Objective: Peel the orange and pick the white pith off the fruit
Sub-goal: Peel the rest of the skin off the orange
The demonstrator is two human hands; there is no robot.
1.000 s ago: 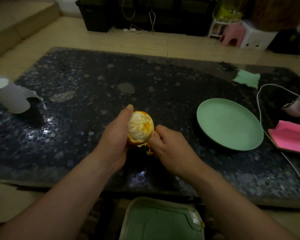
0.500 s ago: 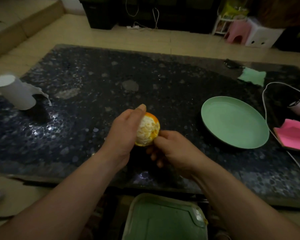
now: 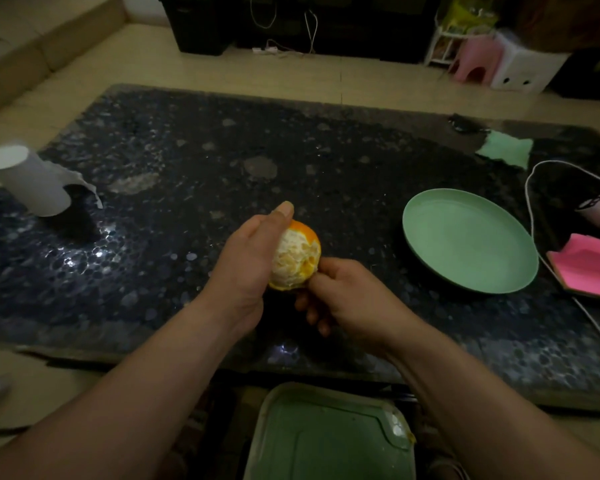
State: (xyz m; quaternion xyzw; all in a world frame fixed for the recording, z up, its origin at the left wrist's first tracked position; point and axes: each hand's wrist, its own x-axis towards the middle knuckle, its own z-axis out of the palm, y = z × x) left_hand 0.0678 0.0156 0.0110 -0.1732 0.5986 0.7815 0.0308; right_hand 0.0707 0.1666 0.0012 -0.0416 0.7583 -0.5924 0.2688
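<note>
Gripping the orange (image 3: 295, 259) from its left side, the left hand (image 3: 253, 258) is holding the fruit in the air above the near middle of the dark speckled counter (image 3: 187, 161), with one fingertip rising past the top of the fruit. The side of the orange facing the camera is showing pale, pith-covered flesh, and orange rind is showing along its top, right and bottom edges. The right hand (image 3: 354, 303) is pinching the lower right edge of the orange, its other fingers curling underneath. A green plate (image 3: 470, 240) is lying on the counter to the right, apart from both hands. A white paper roll (image 3: 28, 183) is standing near the left edge. A green bin (image 3: 326, 441) is sitting below the near counter edge. Lettering cannot be made out in the dim light.
</note>
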